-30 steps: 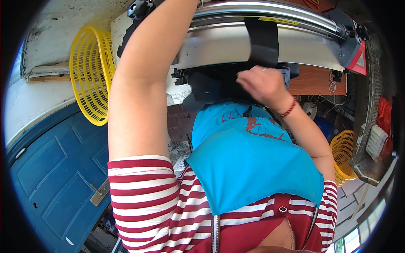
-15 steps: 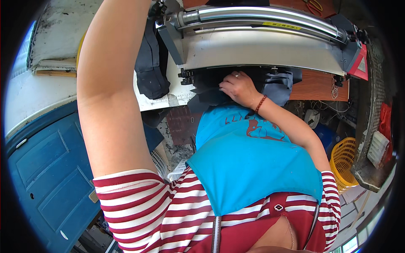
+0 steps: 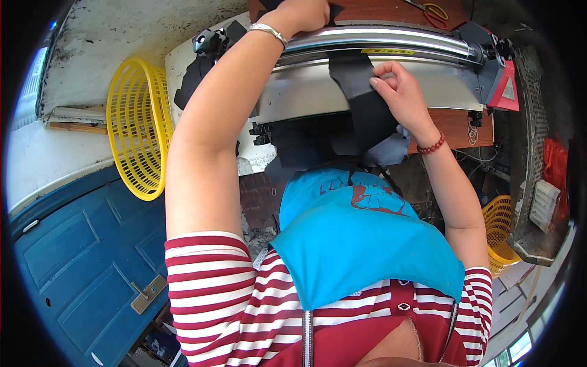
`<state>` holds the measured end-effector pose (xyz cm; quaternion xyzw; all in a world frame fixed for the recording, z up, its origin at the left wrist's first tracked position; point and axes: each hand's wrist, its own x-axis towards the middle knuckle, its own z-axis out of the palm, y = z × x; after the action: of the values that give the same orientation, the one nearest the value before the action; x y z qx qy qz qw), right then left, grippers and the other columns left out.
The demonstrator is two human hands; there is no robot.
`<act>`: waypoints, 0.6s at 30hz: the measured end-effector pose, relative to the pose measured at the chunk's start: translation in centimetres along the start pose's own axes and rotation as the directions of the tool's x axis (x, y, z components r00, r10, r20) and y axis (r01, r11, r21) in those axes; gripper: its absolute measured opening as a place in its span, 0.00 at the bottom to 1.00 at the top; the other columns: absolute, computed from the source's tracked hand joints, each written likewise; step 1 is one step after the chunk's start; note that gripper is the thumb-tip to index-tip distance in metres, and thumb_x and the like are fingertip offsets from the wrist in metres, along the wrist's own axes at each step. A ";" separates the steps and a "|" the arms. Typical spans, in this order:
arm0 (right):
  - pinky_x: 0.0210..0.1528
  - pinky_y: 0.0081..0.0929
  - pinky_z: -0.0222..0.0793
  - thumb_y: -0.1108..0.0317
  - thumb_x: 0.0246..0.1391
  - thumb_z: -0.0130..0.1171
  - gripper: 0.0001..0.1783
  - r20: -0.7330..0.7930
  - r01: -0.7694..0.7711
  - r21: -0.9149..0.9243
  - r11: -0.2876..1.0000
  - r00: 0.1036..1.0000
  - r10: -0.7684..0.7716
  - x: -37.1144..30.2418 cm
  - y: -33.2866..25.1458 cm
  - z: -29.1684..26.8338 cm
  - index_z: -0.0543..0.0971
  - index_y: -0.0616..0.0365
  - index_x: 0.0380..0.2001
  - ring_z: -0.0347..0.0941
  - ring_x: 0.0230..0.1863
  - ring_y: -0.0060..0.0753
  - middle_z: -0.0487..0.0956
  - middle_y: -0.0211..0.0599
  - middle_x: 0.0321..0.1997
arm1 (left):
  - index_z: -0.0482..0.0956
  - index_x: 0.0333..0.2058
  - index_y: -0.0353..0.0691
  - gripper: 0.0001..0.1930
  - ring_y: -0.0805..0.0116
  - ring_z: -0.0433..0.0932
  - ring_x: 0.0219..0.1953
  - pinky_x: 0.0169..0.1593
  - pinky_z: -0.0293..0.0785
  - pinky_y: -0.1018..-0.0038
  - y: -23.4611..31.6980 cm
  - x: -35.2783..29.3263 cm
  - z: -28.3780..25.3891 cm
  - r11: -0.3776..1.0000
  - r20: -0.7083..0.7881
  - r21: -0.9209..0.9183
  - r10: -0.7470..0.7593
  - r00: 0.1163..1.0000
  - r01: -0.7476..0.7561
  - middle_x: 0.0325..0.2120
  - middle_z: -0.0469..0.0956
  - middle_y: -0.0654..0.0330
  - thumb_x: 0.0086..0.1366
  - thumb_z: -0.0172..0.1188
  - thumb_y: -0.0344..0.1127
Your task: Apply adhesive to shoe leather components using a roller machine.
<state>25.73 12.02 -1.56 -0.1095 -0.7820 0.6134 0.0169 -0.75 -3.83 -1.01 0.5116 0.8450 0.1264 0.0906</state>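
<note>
A machine with a shiny steel roller and a sloping metal feed plate stands before me. A black sheet piece lies on the plate, its far end at the roller and its near end hanging over the front edge. My right hand pinches the right edge of this piece between thumb and fingers. Beyond the roller, my left hand is closed at another black piece; the upper frame edge cuts off part of that hand. More dark pieces lie below the plate's front edge.
A yellow plastic basket stands at the left, another yellow basket low at the right. Red-and-yellow-handled scissors lie behind the machine. Dark pieces sit by its left end. A blue door is at lower left.
My right hand has risen from the dark pieces under the plate to the plate, with a black piece now there. My left hand has come into view beyond the roller, and the left basket shows fully.
</note>
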 end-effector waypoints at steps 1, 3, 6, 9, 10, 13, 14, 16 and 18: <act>0.30 0.22 0.67 0.70 0.62 0.63 0.10 -0.068 0.040 -0.106 0.994 0.997 -0.047 0.5 -0.4 -0.2 0.77 0.61 0.44 0.72 0.25 0.18 0.80 0.30 0.23 | 0.90 0.32 0.39 0.11 0.47 0.84 0.36 0.43 0.78 0.60 0.9 0.8 0.2 0.980 0.082 -0.092 -0.169 0.982 0.176 0.29 0.84 0.43 0.60 0.61 0.37; 0.31 0.24 0.69 0.70 0.61 0.63 0.10 -0.075 0.038 -0.186 0.982 0.996 -0.053 1.5 -0.5 -0.9 0.78 0.60 0.44 0.73 0.25 0.22 0.80 0.32 0.23 | 0.90 0.32 0.38 0.12 0.50 0.85 0.35 0.42 0.78 0.61 1.8 1.4 -0.3 0.919 0.186 -0.161 -0.330 0.926 0.360 0.28 0.85 0.45 0.60 0.64 0.40; 0.34 0.31 0.73 0.69 0.60 0.64 0.09 -0.083 0.044 -0.335 0.941 0.994 -0.076 1.6 -1.2 -1.4 0.79 0.58 0.43 0.79 0.27 0.33 0.82 0.38 0.25 | 0.89 0.34 0.33 0.18 0.56 0.83 0.33 0.42 0.77 0.63 0.9 1.5 -0.3 0.798 0.304 -0.339 -0.409 0.861 0.499 0.28 0.85 0.48 0.58 0.68 0.45; 0.31 0.33 0.74 0.67 0.58 0.67 0.09 -0.139 0.116 -0.626 0.771 0.957 -0.256 0.6 -0.9 -1.9 0.80 0.55 0.41 0.80 0.27 0.40 0.83 0.36 0.26 | 0.86 0.37 0.28 0.16 0.60 0.80 0.33 0.34 0.77 0.63 -0.5 2.3 0.2 0.688 0.268 -0.468 -0.487 0.831 0.554 0.29 0.83 0.52 0.57 0.72 0.38; 0.31 0.33 0.74 0.67 0.58 0.67 0.09 -0.128 0.113 -0.623 0.774 0.961 -0.244 -0.5 -0.6 -1.6 0.80 0.55 0.41 0.80 0.27 0.40 0.83 0.36 0.26 | 0.83 0.42 0.32 0.16 0.59 0.80 0.32 0.29 0.76 0.64 -0.3 2.2 0.7 0.519 0.172 -0.623 -0.640 0.749 0.586 0.30 0.82 0.54 0.58 0.71 0.36; 0.27 0.30 0.72 0.66 0.56 0.69 0.08 0.047 0.539 -0.524 0.660 0.791 -0.610 -3.6 0.6 0.2 0.81 0.53 0.36 0.79 0.25 0.36 0.81 0.31 0.26 | 0.80 0.39 0.35 0.11 0.60 0.76 0.27 0.26 0.73 0.65 0.5 2.6 -2.8 0.455 0.125 -0.696 -0.685 0.717 0.555 0.28 0.78 0.55 0.60 0.68 0.34; 0.25 0.29 0.71 0.65 0.55 0.70 0.08 0.211 0.672 -0.485 0.560 0.710 -0.671 -4.4 1.2 1.3 0.81 0.52 0.36 0.78 0.24 0.34 0.80 0.29 0.25 | 0.80 0.35 0.36 0.08 0.61 0.75 0.26 0.24 0.72 0.66 0.3 2.6 -4.1 0.400 0.121 -0.770 -0.673 0.730 0.497 0.26 0.76 0.56 0.60 0.67 0.33; 0.29 0.31 0.73 0.64 0.52 0.71 0.11 0.342 0.660 -0.474 0.583 0.748 -0.568 -5.8 3.7 4.4 0.82 0.51 0.38 0.77 0.26 0.34 0.78 0.28 0.27 | 0.76 0.27 0.38 0.04 0.64 0.69 0.23 0.22 0.67 0.65 0.5 3.1 -7.0 0.410 0.061 -0.792 -0.683 0.728 0.451 0.23 0.72 0.59 0.58 0.62 0.28; 0.35 0.32 0.73 0.63 0.50 0.72 0.13 0.405 0.697 -0.445 0.562 0.717 -0.568 -5.5 6.7 7.5 0.82 0.51 0.38 0.77 0.31 0.35 0.77 0.29 0.30 | 0.74 0.27 0.39 0.04 0.65 0.67 0.24 0.24 0.67 0.66 0.2 3.4 -9.4 0.431 0.010 -0.804 -0.680 0.733 0.410 0.23 0.70 0.60 0.58 0.61 0.28</act>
<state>30.93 5.26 -9.28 0.2472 -0.9101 0.3107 0.1188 -4.79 -1.87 7.92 0.0890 0.8311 0.5126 0.1963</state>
